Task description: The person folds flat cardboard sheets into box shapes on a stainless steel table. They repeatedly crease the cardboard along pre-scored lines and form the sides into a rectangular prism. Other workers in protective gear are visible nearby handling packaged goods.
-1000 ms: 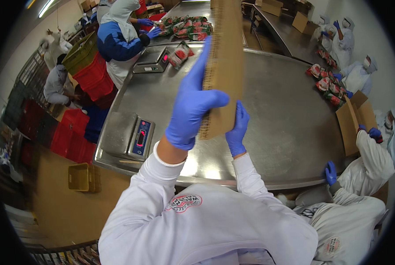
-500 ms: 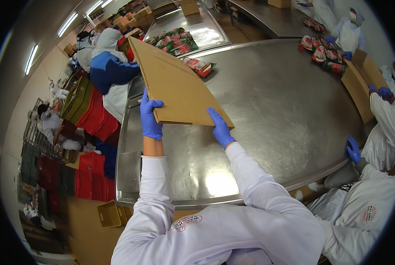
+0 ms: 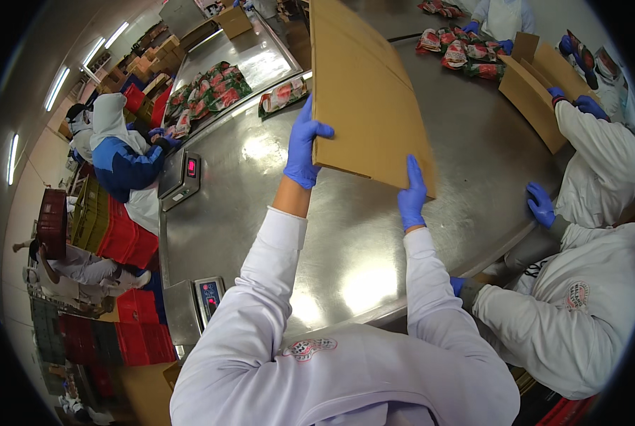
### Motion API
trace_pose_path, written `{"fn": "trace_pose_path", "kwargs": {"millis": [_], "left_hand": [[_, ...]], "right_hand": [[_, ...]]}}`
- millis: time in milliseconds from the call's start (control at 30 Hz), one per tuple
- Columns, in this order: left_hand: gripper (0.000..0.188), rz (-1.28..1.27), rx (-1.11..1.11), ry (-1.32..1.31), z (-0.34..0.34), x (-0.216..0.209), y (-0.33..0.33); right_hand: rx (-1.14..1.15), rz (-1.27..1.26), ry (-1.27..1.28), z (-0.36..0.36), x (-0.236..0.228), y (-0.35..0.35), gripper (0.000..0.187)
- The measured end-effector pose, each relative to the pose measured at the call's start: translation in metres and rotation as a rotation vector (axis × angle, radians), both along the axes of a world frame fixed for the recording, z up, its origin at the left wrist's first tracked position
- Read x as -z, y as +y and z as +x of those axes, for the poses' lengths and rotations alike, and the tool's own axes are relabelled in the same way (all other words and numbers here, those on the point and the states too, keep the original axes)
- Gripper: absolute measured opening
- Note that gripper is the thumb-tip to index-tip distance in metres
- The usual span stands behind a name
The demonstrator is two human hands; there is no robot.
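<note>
1. From my remote seat I saw the left hand (image 3: 303, 148) gripping the flat cardboard (image 3: 363, 92) by its left edge near the lower corner, thumb across the near face.
2. The right hand (image 3: 412, 197) gripped it close to the lower right corner; what lay behind the panel I couldn't tell.
3. The cardboard was raised over the steel table (image 3: 261, 227), its top running out of view.
4. Handling it well, I judged, called for level hands and a firm, even pinch, avoiding bowing, with the left edge kept off the single pack (image 3: 283, 98).
5. Against half a second earlier, the cardboard leaned less leftward, and the near scale's display (image 3: 210, 299) had come into sight.
</note>
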State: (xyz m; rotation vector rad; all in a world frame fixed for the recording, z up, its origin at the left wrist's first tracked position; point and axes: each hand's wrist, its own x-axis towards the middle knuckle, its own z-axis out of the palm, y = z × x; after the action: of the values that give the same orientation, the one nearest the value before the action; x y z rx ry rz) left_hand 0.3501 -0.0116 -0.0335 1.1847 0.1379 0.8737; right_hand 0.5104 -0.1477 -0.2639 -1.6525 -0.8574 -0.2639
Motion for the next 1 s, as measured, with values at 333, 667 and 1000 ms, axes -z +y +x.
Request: {"fn": "trace_pose_path", "kwargs": {"millis": [333,667,1000], "left_hand": [[0.089,0.221,-0.397,0.062,-0.139,-0.101,-0.019],[0.066,-0.021,-0.449,0.227,-0.186,0.012,0.143],[0.069,0.06,-0.195,0.179,-0.084,0.016,0.144]], "right_hand": [[-0.369,0.117,-0.014,-0.126,-0.065,0.111,0.07],[-0.568,-0.381,-0.061,-0.103,-0.01,0.195,0.059],[-0.236,-0.232,-0.126,-0.051,0.014,0.14,0.054]]}}
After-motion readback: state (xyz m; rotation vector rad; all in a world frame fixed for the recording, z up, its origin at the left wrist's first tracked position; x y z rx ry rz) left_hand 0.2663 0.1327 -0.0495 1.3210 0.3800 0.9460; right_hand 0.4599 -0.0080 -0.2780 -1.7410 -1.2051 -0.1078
